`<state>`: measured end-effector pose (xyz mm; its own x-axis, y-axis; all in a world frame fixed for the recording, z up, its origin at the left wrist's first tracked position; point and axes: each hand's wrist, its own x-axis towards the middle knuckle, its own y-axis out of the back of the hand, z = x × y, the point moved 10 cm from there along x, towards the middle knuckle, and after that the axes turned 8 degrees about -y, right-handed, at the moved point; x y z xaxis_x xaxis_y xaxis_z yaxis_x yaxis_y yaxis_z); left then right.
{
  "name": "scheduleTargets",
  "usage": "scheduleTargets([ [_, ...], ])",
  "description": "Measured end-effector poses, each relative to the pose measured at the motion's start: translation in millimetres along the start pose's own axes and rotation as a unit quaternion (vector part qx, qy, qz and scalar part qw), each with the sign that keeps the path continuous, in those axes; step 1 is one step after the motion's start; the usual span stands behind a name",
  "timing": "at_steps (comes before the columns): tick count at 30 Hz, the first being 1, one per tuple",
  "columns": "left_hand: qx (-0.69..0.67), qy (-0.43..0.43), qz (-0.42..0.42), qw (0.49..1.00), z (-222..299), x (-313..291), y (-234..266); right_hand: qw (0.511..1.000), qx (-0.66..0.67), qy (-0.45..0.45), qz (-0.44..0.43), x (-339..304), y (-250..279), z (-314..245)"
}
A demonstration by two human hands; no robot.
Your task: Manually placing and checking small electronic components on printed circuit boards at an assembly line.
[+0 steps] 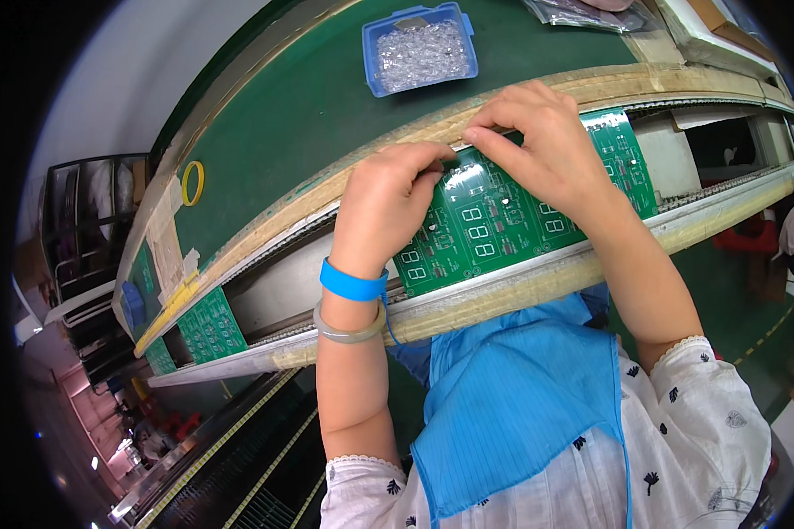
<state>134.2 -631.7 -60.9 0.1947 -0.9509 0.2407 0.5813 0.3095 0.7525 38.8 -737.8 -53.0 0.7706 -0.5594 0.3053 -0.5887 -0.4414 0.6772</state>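
A green circuit board panel (520, 236) with white digit outlines lies in the conveyor track before me. Over its far left part, my left hand (388, 189) is closed, thumb and fingertips pinched together by the board's far edge. My right hand (543, 145) reaches across the board, its thumb and forefinger pressed together at that same edge, close to the left fingertips. Whatever either pinch holds is too small or hidden to make out. Small dark and white parts stand on the board. A blue wrist strap (353, 282) with a cord and a pale bangle (350, 324) circle my left wrist.
Beyond the track, a blue bin (370, 55) full of small clear parts stands on the green bench. A yellow tape ring (193, 183) lies at left. Another green board (212, 326) sits farther left in the track. The rail's near edge (503, 286) runs before my body.
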Motion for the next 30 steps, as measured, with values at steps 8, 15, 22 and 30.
scheduleTargets([
  [8, 0.015, 0.006, 0.002, 1.0, 1.5, 1.0, 0.8, 1.0, 0.005, 0.007, 0.004, 0.4, 0.9, 2.3],
  [15, 0.016, 0.022, 0.02, 0.999, -0.6, -1.9, 0.8, 1.0, 0.003, 0.008, -0.002, 1.2, 0.0, 2.0],
  [22, 0.019, 0.026, 0.05, 0.998, 1.8, -0.7, 10.3, 0.998, -0.036, 0.052, 0.016, 17.7, 15.8, -7.7],
  [30, 0.232, -0.07, 0.171, 0.955, -10.6, 65.8, 45.9, 0.966, -0.226, 0.122, 0.016, 85.2, 5.6, -36.1],
])
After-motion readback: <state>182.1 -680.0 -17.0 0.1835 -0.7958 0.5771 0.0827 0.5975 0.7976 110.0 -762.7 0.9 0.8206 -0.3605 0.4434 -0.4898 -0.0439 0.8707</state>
